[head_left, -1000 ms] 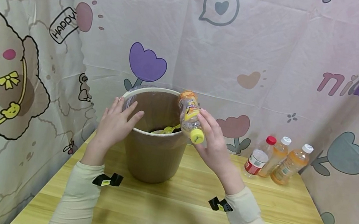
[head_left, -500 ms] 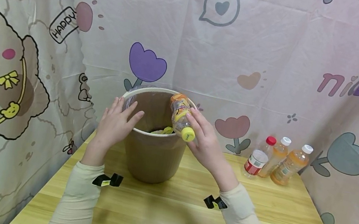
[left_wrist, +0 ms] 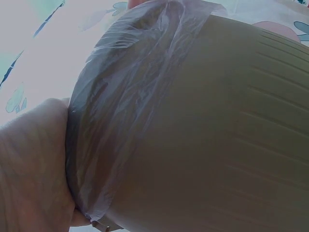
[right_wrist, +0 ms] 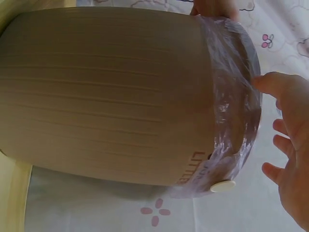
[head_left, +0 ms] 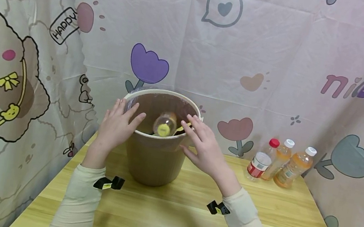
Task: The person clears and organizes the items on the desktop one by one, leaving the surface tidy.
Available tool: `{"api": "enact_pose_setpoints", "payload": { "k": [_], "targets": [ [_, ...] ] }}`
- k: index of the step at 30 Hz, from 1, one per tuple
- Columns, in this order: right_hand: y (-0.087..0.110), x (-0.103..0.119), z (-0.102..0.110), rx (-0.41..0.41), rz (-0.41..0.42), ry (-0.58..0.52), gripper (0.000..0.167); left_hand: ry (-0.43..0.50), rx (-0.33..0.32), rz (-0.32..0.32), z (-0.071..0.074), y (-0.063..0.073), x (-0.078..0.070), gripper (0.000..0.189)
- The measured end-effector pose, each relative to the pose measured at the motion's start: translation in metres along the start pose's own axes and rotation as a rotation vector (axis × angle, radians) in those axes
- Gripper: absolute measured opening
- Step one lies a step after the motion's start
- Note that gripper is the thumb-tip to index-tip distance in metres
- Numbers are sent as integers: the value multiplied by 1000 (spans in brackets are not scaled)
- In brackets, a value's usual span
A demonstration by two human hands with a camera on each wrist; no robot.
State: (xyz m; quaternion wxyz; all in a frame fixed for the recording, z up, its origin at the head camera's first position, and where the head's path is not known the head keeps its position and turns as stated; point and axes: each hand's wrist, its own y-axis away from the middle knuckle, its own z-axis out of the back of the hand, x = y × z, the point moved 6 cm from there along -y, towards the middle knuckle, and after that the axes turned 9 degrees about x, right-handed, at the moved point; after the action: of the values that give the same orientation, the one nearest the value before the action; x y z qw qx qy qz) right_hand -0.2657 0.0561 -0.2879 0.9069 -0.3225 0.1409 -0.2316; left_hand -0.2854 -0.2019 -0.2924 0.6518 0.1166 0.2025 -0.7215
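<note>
A brown trash bin (head_left: pixel 155 164) with a pale rim stands on the table, and a clear plastic liner (right_wrist: pixel 234 96) is folded over its edge. Inside the bin, a plastic bottle (head_left: pixel 165 127) points its yellow cap up at the head camera. My left hand (head_left: pixel 115 123) rests at the bin's left rim with fingers spread; its palm side (left_wrist: pixel 36 164) is against the liner in the left wrist view. At the right rim my right hand (head_left: pixel 206 146) has its fingers apart and holds nothing. Some yellow material (head_left: pixel 183 127) shows inside near the right fingertips.
On the table's back right stand a bottle with a red cap (head_left: pixel 261 159) and two orange-tinted bottles with white caps (head_left: pixel 295 166). A printed curtain (head_left: pixel 246 52) hangs behind and along both sides of the wooden table (head_left: pixel 167 220).
My right hand moved the yellow-capped bottle left over the bin and let go of it; the bottle is now down inside. The left hand stayed at the rim.
</note>
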Motion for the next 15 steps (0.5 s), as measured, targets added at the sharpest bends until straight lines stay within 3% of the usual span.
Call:
{"api": "enact_pose_setpoints", "payload": {
  "k": [3,15],
  "targets": [
    [2,1,-3,28,1,-3,69,-1,-1,0,0,-1,1,82],
    [16,-6,0,4,-13,-16,64,1,2,2,0,0,0,82]
  ]
}}
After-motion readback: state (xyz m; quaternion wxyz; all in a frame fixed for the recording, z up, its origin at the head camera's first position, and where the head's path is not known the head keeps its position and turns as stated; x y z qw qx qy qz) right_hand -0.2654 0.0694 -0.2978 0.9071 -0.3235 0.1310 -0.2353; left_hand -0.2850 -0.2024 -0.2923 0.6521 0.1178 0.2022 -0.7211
